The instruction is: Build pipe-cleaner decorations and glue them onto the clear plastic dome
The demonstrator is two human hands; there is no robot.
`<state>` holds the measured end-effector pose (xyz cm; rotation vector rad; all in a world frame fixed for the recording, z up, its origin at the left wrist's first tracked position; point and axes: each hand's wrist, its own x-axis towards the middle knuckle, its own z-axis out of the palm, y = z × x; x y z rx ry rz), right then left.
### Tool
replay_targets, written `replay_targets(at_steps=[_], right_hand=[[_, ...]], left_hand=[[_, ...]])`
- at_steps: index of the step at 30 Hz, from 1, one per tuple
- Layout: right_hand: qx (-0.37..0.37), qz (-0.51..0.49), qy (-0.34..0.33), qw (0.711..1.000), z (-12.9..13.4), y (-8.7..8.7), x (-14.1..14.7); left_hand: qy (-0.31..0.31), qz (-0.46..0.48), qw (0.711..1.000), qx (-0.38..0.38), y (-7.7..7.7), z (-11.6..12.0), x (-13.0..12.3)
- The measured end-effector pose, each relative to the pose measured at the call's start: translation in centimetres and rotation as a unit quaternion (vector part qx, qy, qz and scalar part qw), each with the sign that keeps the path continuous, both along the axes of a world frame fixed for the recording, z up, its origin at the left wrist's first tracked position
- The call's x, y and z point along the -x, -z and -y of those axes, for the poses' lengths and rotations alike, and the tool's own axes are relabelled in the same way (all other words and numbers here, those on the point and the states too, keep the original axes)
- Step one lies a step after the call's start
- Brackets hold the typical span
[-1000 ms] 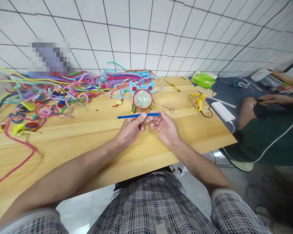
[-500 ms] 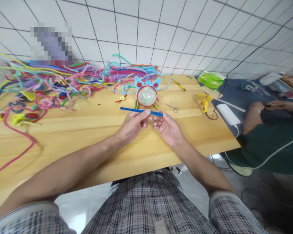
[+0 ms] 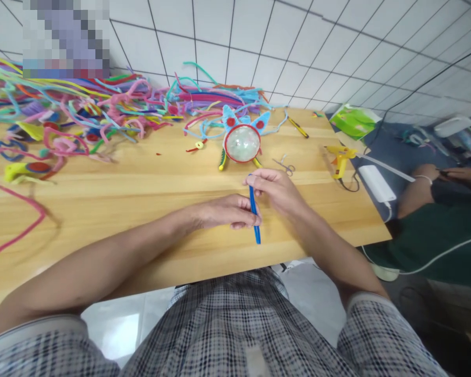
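A straight blue pipe cleaner (image 3: 253,196), perhaps a folded bundle, points from the far side of the table toward me. My left hand (image 3: 230,212) pinches it below its middle, with the near end sticking out past the fingers. At the far end, my right hand (image 3: 272,186) grips the tip between thumb and fingers. Just beyond my hands stands a figure with a clear round dome (image 3: 243,144), rimmed in red. It has light blue ears (image 3: 261,123) with red centres and yellow-green legs (image 3: 222,159).
Heaped pipe cleaners (image 3: 113,104) in many colours cover the table's back left. Scissors (image 3: 286,166), a yellow utility knife (image 3: 298,127) and a yellow glue gun (image 3: 340,159) lie to the right. Beyond the right edge are a white power strip (image 3: 377,184) and a co-worker's arm (image 3: 418,191).
The blue pipe cleaner has turned from lying crosswise to pointing toward me. My right hand has moved to its far end, and my left hand has come lower. The view has shifted slightly.
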<state>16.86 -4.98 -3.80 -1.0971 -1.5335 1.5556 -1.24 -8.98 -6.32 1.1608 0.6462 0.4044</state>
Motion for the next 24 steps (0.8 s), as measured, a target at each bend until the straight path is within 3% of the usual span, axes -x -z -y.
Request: replay_targets(at_steps=[4,7,16,24], right_hand=[[0.004,-0.035,0.049,0.998,-0.2,0.2,-0.1],[0.014,-0.049,0.083,0.995,-0.5,0.4,-0.4],[-0.012,-0.061,0.085,0.994,-0.8,1.8,-0.5],[-0.003,-0.019,0.073,0.997,-0.7,1.6,-0.5]], left_hand=[[-0.096,0.02,0.995,-0.014,0.9,-0.1,-0.3],[-0.119,0.025,0.992,-0.021,1.2,-0.1,-0.5],[-0.093,-0.008,0.995,-0.043,0.9,0.0,-0.2],[-0.044,-0.006,0.998,-0.038,1.4,0.2,-0.2]])
